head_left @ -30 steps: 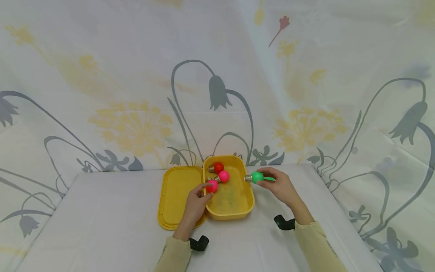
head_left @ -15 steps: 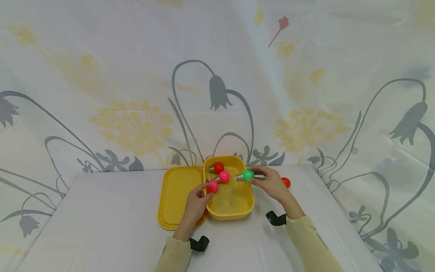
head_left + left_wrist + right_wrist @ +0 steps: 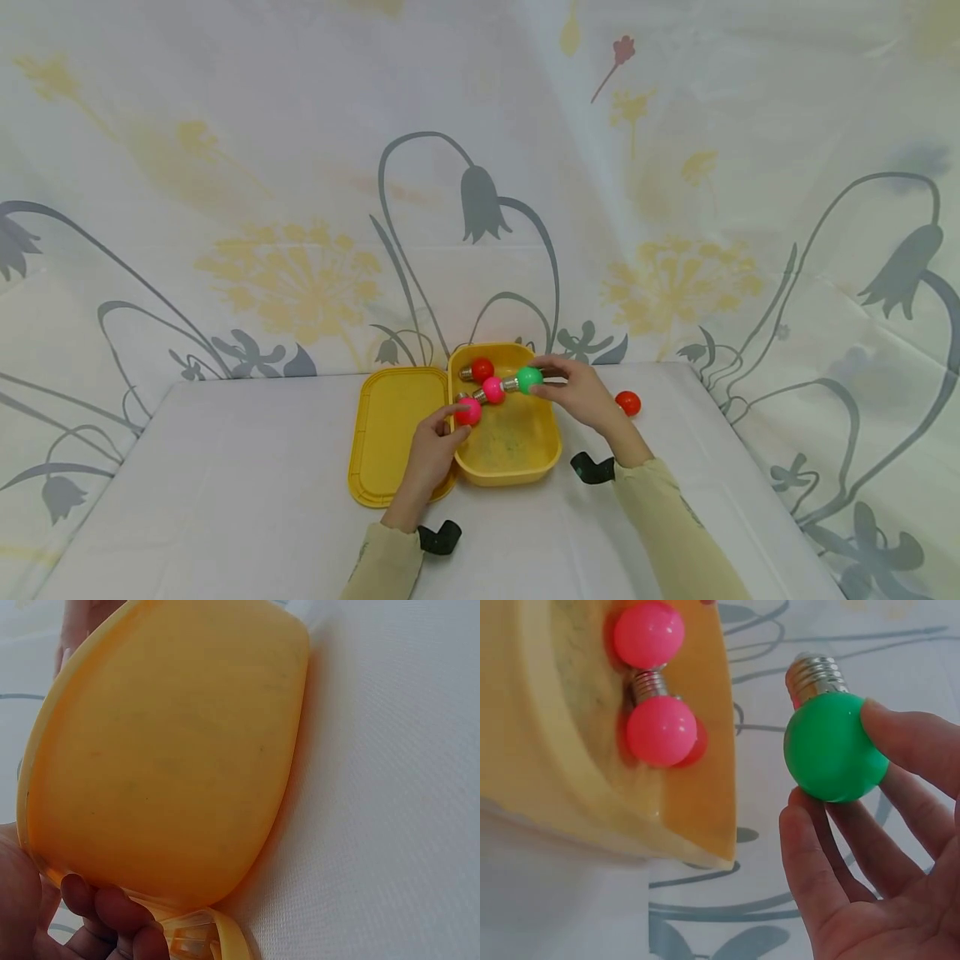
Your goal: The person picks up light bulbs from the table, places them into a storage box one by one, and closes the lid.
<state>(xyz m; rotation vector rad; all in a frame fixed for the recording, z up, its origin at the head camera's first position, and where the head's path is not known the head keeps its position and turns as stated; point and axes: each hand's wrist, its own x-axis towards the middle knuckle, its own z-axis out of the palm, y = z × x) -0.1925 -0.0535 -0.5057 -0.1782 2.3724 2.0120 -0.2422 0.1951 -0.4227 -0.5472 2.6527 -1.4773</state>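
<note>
My right hand (image 3: 581, 396) pinches a green light bulb (image 3: 529, 381) by its round globe, metal screw base pointing left, above the yellow plastic box (image 3: 517, 462). The right wrist view shows the thumb and fingertips on the green globe. Inside the box, a red bulb (image 3: 482, 369) and two pink bulbs lie along the left side; the upper pink bulb (image 3: 493, 390) is partly behind the green bulb's base. My left hand (image 3: 433, 450) grips the box's left rim, fingers curled against its outer wall in the left wrist view. The lower pink bulb (image 3: 469, 412) lies by its fingertips.
A yellow lid (image 3: 397, 425) lies flat left of the box, partly under the left hand. Another red bulb (image 3: 628, 403) rests on the white tabletop (image 3: 255, 483) right of the box, its base not visible. A patterned cloth (image 3: 300, 167) hangs behind.
My right hand has carried the green bulb leftward, from the box's right rim to over its interior. The red bulb on the table has come into view behind it. The left hand stays put.
</note>
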